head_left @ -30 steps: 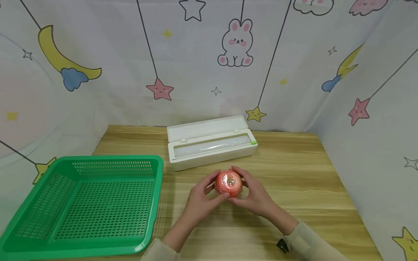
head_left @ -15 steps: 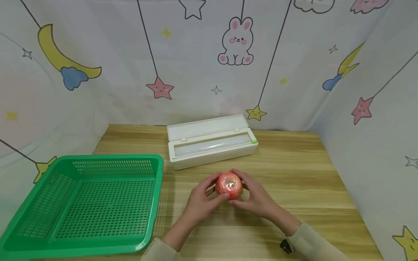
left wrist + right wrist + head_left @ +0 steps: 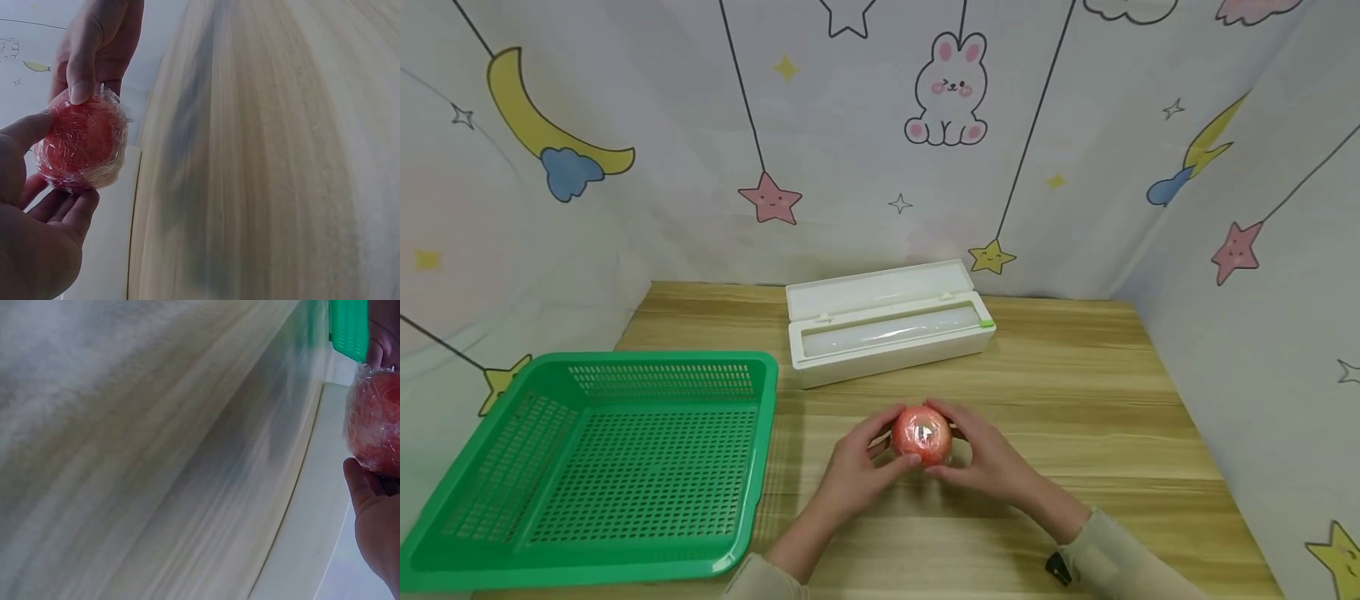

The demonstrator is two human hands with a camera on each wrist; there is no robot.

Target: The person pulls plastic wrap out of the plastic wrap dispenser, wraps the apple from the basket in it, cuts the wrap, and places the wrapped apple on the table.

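Note:
A red apple [image 3: 922,435] wrapped in clear cling film is held between both hands, raised above the wooden table. My left hand [image 3: 859,467] grips its left side, thumb at the front and fingers curled behind. On the other side my right hand [image 3: 988,458] holds it the same way, with the two thumb tips close together at the front. In the left wrist view, crinkled film covers the apple [image 3: 81,140] and bunches on its underside. The right wrist view shows only part of the wrapped apple [image 3: 375,422] at its right edge.
Behind the hands stands a white cling film box [image 3: 891,358], its lid raised and a roll inside. A green plastic basket [image 3: 763,450] with perforated walls sits on the left. A small black object [image 3: 1057,569] shows by the right sleeve. Printed curtains [image 3: 850,125] enclose the table [image 3: 1060,383].
Both hands have moved slightly down and toward the person with the wrapped apple, which has turned a little between them. The head view has shifted slightly.

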